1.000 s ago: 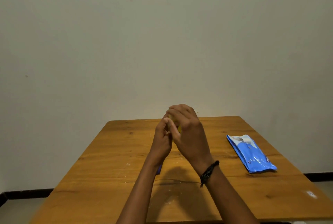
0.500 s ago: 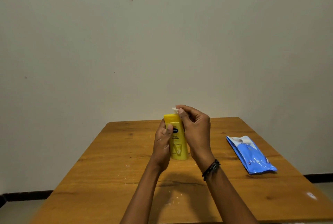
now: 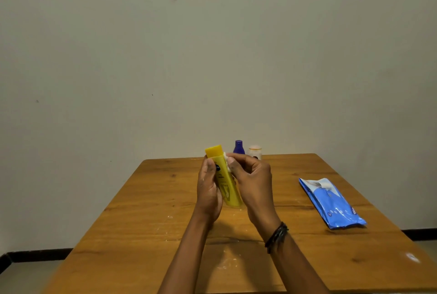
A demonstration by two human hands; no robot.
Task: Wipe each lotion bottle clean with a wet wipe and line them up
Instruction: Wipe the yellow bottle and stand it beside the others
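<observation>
While in hands, yellow bottle, wipe.

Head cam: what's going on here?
A person holds a yellow lotion bottle above the wooden table, gripping it in the left hand. The right hand pinches a small white wet wipe against the bottle's side, just below the cap. A blue bottle and a pale bottle stand at the table's far edge behind the hands. A blue wipe pack lies on the table to the right.
</observation>
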